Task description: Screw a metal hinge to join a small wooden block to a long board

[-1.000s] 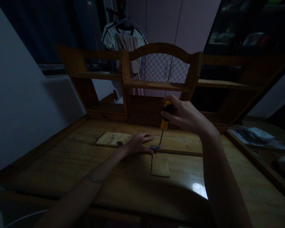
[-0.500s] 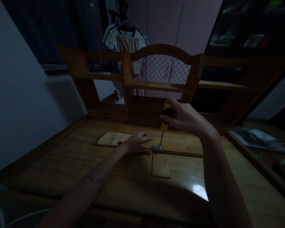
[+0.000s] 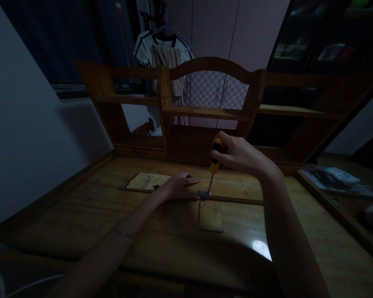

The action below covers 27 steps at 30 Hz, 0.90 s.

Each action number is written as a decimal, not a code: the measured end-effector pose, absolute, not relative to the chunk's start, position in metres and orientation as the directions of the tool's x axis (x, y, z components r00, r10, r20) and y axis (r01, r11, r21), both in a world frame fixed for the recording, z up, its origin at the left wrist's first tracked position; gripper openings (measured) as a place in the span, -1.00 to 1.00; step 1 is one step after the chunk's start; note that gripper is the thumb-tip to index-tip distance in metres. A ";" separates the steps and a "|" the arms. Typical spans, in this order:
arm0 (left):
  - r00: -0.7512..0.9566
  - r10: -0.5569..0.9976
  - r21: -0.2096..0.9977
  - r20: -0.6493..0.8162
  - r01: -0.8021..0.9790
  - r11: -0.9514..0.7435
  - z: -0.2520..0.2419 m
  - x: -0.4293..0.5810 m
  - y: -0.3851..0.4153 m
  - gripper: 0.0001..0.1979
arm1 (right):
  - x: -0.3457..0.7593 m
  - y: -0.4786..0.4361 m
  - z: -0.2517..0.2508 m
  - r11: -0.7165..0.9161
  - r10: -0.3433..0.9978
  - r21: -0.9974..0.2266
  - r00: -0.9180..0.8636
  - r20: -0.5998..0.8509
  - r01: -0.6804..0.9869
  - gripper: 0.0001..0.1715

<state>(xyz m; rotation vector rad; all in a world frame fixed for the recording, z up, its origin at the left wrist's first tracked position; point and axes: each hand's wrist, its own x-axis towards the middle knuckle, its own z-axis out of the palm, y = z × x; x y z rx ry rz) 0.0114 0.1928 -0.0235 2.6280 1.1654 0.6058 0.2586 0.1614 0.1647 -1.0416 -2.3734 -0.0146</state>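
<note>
A yellow and black screwdriver (image 3: pixel 214 166) stands nearly upright in my right hand (image 3: pixel 236 153), its fingers wrapped round the handle. The shaft's tip meets a small metal hinge (image 3: pixel 204 193) at the front edge of a long wooden board (image 3: pixel 236 189). My left hand (image 3: pixel 182 186) lies on the board with fingers spread, the fingertips beside the hinge. Just in front of the hinge, a small square piece of wood (image 3: pixel 210 218) with two dark holes near its far edge lies on the wooden desk (image 3: pixel 136 252).
A wooden shelf unit (image 3: pixel 205 111) rises along the desk's back edge. Papers and packets (image 3: pixel 342 176) lie on a lower surface at right. Behind the shelf hang clothes (image 3: pixel 166 49) in front of a pink cabinet (image 3: pixel 214 37). A white cable (image 3: pixel 34 284) runs at lower left.
My right hand and the screwdriver have shifted slightly down and left, with the tip still at the hinge. My left hand stays in place.
</note>
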 end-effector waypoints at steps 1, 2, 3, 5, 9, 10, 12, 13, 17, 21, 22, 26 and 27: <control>0.602 0.748 0.340 0.278 0.667 -0.663 -0.023 0.011 0.192 -0.22 | 0.258 0.162 0.164 0.705 0.673 -0.201 -0.554 0.490 0.680 -0.82; 0.602 0.751 0.335 0.271 0.672 -0.660 -0.022 0.012 0.192 -0.22 | 0.258 0.164 0.164 0.712 0.664 -0.201 -0.552 0.503 0.673 -0.84; 0.602 0.752 0.329 0.268 0.677 -0.659 -0.022 0.012 0.192 -0.22 | 0.258 0.165 0.163 0.719 0.654 -0.199 -0.552 0.517 0.666 -0.84; 0.606 0.750 0.311 0.265 0.683 -0.661 -0.022 0.011 0.192 -0.22 | 0.257 0.168 0.160 0.731 0.635 -0.189 -0.552 0.540 0.656 -0.84; 0.624 0.731 0.268 0.278 0.680 -0.682 -0.023 0.011 0.192 -0.23 | 0.256 0.171 0.157 0.725 0.633 -0.180 -0.538 0.557 0.665 -0.82; 0.631 0.722 0.261 0.283 0.674 -0.691 -0.024 0.011 0.193 -0.24 | 0.255 0.170 0.157 0.727 0.633 -0.188 -0.540 0.554 0.660 -0.80; 0.636 0.715 0.249 0.290 0.672 -0.698 -0.025 0.011 0.193 -0.26 | 0.254 0.169 0.157 0.740 0.630 -0.206 -0.552 0.547 0.640 -0.79; 0.633 0.719 0.243 0.289 0.678 -0.694 -0.025 0.011 0.192 -0.26 | 0.254 0.169 0.158 0.746 0.627 -0.213 -0.558 0.544 0.631 -0.77; 0.625 0.730 0.197 0.277 0.706 -0.680 -0.024 0.012 0.190 -0.26 | 0.252 0.170 0.157 0.748 0.616 -0.189 -0.560 0.553 0.636 -0.68; 0.644 0.711 0.135 0.282 0.707 -0.694 -0.023 0.014 0.188 -0.27 | 0.249 0.174 0.151 0.696 0.628 -0.134 -0.508 0.590 0.706 -0.73; 0.649 0.703 0.122 0.290 0.704 -0.700 -0.023 0.014 0.188 -0.27 | 0.248 0.174 0.150 0.679 0.637 -0.124 -0.497 0.590 0.724 -0.70; 0.664 0.688 0.102 0.293 0.693 -0.713 -0.022 0.014 0.187 -0.27 | 0.247 0.173 0.152 0.684 0.650 -0.146 -0.507 0.566 0.714 -0.67; 0.664 0.691 0.105 0.286 0.695 -0.712 -0.022 0.014 0.187 -0.27 | 0.248 0.173 0.153 0.692 0.647 -0.153 -0.513 0.565 0.705 -0.67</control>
